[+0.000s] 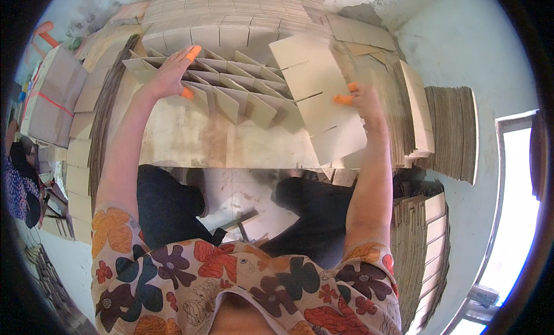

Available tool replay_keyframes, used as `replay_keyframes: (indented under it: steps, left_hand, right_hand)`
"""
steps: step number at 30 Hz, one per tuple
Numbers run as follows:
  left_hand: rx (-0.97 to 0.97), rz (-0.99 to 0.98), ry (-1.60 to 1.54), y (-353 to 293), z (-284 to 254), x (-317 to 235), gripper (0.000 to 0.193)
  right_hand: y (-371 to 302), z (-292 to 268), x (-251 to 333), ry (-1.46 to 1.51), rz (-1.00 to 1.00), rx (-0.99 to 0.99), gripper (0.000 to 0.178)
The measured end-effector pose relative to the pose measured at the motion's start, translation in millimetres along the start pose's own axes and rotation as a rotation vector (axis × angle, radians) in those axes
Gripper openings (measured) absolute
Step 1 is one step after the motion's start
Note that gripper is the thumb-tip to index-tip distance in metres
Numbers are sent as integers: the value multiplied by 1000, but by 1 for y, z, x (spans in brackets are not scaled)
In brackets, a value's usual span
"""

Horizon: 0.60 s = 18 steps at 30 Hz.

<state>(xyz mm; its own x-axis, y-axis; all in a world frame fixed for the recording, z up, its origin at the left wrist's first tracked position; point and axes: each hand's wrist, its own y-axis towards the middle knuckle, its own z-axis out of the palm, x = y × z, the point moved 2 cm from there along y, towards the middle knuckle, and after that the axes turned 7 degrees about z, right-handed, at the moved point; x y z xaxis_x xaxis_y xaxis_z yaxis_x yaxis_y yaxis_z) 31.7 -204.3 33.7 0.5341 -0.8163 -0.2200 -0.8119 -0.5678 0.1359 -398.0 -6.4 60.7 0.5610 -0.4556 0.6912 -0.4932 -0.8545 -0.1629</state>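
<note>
A cardboard divider grid (pixel 234 92) of interlocked strips stands on the worktable, its cells slanted. My left hand (pixel 168 78) rests over the grid's left end, thumb and fingers spread apart. Orange covers sit on some fingertips of both hands. To the right, my right hand (pixel 366 107) grips the right edge of a flat, slotted cardboard sheet (pixel 317 98). This sheet is tilted, its left edge beside the grid's right end; whether they touch I cannot tell. The fingers behind the sheet are hidden.
Long rows of stacked cardboard (pixel 213 40) line the table's far side. More cardboard stacks (pixel 453 130) stand at the right, with another stack (pixel 109 115) along the left. A taped carton (pixel 55 95) is at the far left. The wooden tabletop (pixel 173 141) ends just before my legs.
</note>
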Motion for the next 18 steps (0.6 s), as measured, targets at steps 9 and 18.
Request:
replay_keyframes:
  steps: [9, 18]
  left_hand:
    - [53, 42, 38, 6, -7, -7, 61]
    - [-157, 135, 253, -114, -90, -99, 29]
  right_hand:
    - [-26, -75, 0, 909, -8, -426, 32]
    - [-53, -57, 32, 1363, -54, -27, 46]
